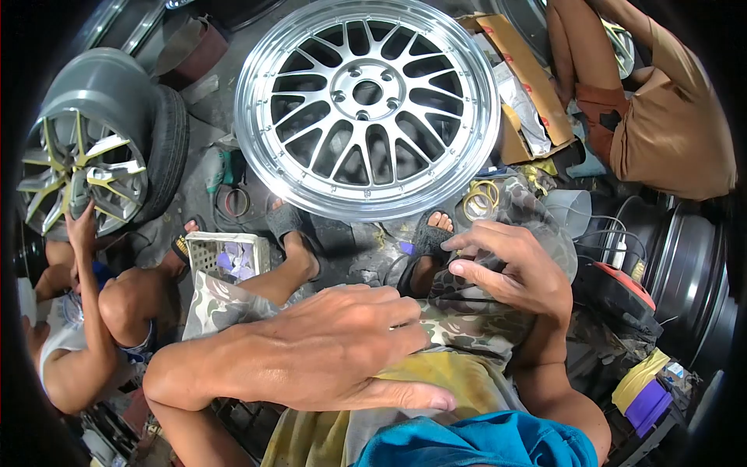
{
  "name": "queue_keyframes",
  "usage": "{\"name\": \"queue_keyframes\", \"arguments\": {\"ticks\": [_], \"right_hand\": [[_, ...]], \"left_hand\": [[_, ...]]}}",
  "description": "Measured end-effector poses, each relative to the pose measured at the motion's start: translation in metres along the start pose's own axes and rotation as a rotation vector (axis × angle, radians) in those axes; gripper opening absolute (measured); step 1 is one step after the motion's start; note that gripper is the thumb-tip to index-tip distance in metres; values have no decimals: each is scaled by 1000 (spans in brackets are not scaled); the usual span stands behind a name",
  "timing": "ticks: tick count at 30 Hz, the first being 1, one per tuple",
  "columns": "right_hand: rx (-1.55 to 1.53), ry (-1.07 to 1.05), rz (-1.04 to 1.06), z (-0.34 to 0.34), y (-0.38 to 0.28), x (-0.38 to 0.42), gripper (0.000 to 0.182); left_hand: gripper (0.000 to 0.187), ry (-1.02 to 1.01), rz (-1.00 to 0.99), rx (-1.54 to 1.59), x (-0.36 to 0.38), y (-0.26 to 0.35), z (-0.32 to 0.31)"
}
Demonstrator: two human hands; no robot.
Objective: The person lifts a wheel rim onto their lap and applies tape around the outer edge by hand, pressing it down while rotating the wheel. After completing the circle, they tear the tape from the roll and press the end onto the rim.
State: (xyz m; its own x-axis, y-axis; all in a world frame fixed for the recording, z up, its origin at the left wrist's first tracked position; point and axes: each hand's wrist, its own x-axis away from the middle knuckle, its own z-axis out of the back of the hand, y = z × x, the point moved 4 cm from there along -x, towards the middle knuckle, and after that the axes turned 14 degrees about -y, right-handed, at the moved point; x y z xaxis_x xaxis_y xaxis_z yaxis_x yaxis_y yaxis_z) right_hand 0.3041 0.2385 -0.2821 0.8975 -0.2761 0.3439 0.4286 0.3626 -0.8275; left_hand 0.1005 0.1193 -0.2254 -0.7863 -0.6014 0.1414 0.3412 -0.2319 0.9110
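Far L: co-worker's hand (79, 224) was at yellow-spoked wheel (53, 180), tire (166, 152) just beside. Near L: basket (229, 261) w/ purple scraps, by wearer's leg; could've been kicked if feet shifted.

L hand (327, 342): released, palm down, fingers loosely spread, nothing seen in it. Silver wheel (349, 86), ctr-far, face up, beyond both hands; support hidden, couldn't tell how steady. Neither hand on it, so a knock or poor seating might've tipped it onto open-toed feet; grit contact could've marked the polished lip.

R hand (513, 268): half-curled, nothing seen gripped, near wire rings (482, 199); poss. snag. Open carton (523, 93) crowded wheel's R side. Far R: 2nd co-worker (671, 124). R: loose cable (611, 220), poss. trip/catch.
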Motion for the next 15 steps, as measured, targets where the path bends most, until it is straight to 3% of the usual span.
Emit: {"name": "queue_keyframes", "arguments": {"ticks": [5, 15], "right_hand": [[-13, 14, 21, -2, 0, 0, 28], [54, 44, 46, -4, 2, 0, 31]], "left_hand": [[57, 16, 46, -99, 3, 1, -3], [55, 22, 94, -108, 7, 2, -1]]}}
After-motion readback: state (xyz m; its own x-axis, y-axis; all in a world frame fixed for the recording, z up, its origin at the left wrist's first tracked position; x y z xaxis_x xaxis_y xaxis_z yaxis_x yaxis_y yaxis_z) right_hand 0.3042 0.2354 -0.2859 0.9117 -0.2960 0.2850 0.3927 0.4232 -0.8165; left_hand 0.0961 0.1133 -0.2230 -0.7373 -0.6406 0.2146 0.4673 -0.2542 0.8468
